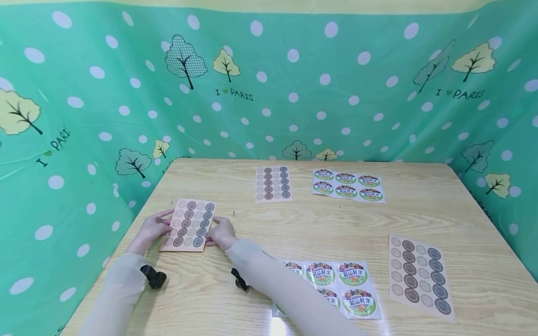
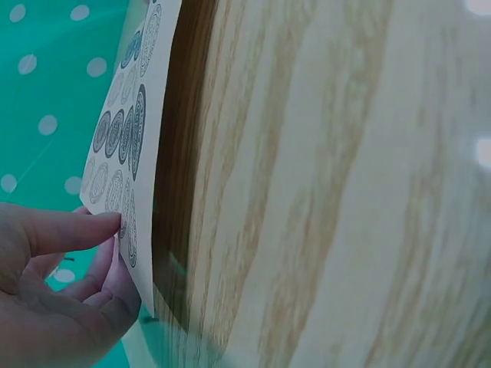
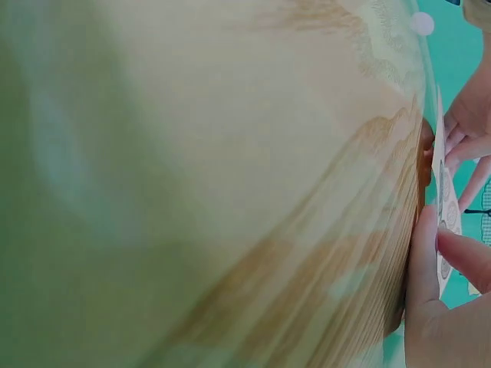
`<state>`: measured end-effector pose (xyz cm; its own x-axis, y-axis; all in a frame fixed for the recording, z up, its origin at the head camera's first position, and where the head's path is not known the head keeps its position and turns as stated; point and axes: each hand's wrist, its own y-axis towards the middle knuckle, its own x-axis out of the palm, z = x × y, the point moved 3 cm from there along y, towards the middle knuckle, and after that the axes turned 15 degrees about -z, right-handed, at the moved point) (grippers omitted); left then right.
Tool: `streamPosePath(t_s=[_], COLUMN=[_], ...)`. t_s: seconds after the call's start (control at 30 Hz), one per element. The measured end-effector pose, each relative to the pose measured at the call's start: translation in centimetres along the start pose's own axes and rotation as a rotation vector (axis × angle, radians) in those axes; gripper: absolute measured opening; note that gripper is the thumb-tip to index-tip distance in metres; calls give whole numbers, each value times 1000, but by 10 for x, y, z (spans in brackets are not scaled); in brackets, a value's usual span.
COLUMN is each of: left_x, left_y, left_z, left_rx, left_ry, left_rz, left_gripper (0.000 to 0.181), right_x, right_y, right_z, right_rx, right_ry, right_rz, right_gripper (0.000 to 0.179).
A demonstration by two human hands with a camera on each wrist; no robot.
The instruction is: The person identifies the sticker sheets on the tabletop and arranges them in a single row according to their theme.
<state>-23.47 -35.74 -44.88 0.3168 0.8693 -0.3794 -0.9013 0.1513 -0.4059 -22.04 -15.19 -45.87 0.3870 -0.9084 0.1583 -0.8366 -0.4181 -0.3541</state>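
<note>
Both hands hold one sticker sheet (image 1: 190,225) with rows of round brown, grey and pale seals, at the left of the table. At its left edge the left hand (image 1: 152,229) pinches it, thumb on the printed face and fingers under it in the left wrist view (image 2: 69,284). The right hand (image 1: 221,233) grips the right edge between thumb and fingers; the right wrist view shows this hand (image 3: 453,299) close over the wood. Seen edge-on there, the sheet (image 3: 440,165) stands slightly off the tabletop, with a shadow below it.
A similar seal sheet (image 1: 273,184) lies at the back, beside a sheet of oval fruit labels (image 1: 348,185). Another fruit label sheet (image 1: 358,291) lies in front, partly under the right forearm. One more seal sheet (image 1: 420,276) is at the right. A green curtain (image 1: 269,112) surrounds the table.
</note>
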Motion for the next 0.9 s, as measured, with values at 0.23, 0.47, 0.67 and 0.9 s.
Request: streamPosePath(t_s=[0.23,0.47,0.67,0.9], left_x=[1,2,6,6], left_y=[-1,0,-1,-5], left_z=[2,3,4,7], left_rx=[7,19,39,7], left_ry=[96,163,270,329], left_rz=[36,67,107,151], left_gripper=[59,57,52,47], right_x=[1,4,6,2], right_y=[1,-2,-4,-9], right_z=[0,-2,-2,-8], right_rx=[10,-14,-42,-42], right_ry=[-65,-127,-269,-300], right_rz=[16,11,-1,-110], right_gripper=[61,60,57,50])
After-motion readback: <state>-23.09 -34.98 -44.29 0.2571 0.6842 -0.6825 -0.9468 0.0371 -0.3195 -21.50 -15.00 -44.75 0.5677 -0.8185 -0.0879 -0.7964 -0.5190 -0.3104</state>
